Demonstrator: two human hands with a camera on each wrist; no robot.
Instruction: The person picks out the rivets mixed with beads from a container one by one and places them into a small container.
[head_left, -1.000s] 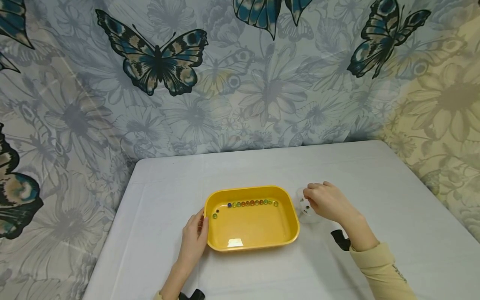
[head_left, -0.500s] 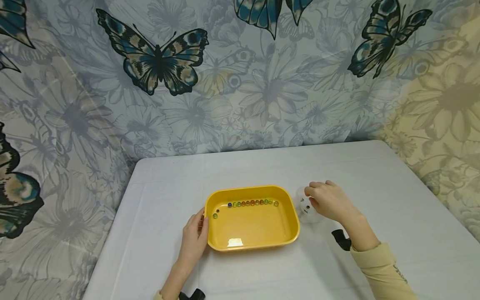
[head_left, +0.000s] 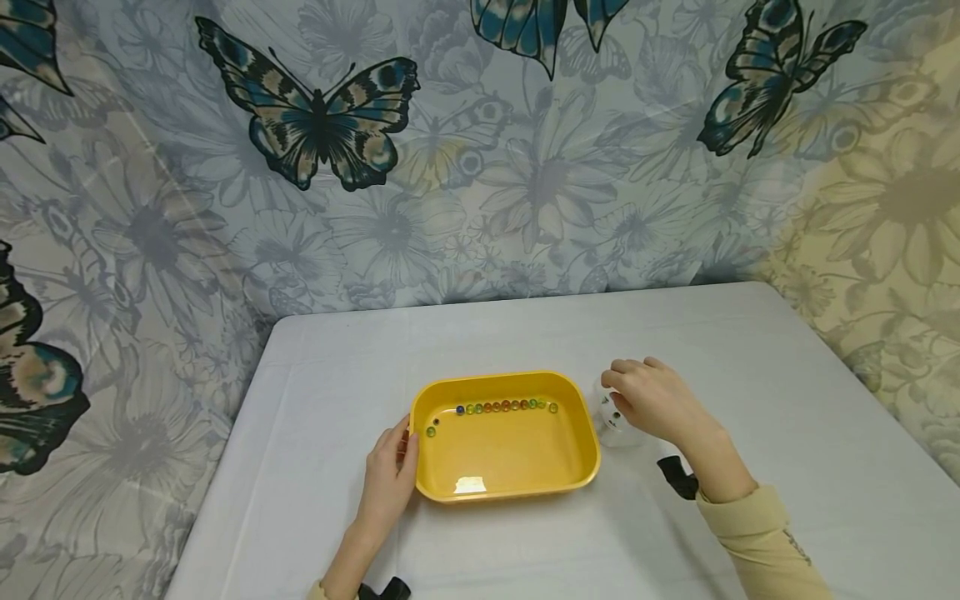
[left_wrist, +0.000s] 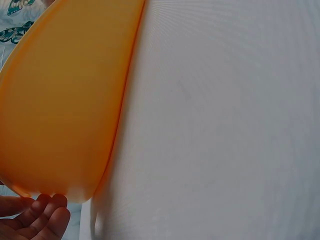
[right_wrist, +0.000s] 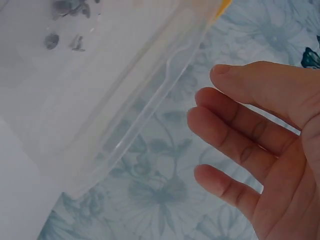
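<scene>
In the head view, my left hand [head_left: 390, 471] is at the left end of a yellow tray [head_left: 510, 462], thumb at the rim and fingers against the outer wall. In the left wrist view its fingertips [left_wrist: 59, 201] meet the tray's end. A row of coloured glass marbles [head_left: 506, 406] lies along the tray's back, with a green marble [head_left: 431, 432] and a small dark bead apart at the left. My right hand [head_left: 660, 400] hovers over a clear container [right_wrist: 125, 130] holding small dark pieces [right_wrist: 52, 41]. Its fingers are loosely bent, with nothing visible between them.
A white-covered table [head_left: 352, 350] carries the tray and the container, which stands close to the tray's right end. Behind the table hangs a flowered cloth with butterflies [head_left: 318, 125]. Black straps [head_left: 678, 477] show at the wrists.
My right hand has shifted slightly left over the clear container. The left hand, tray and marbles have stayed in place.
</scene>
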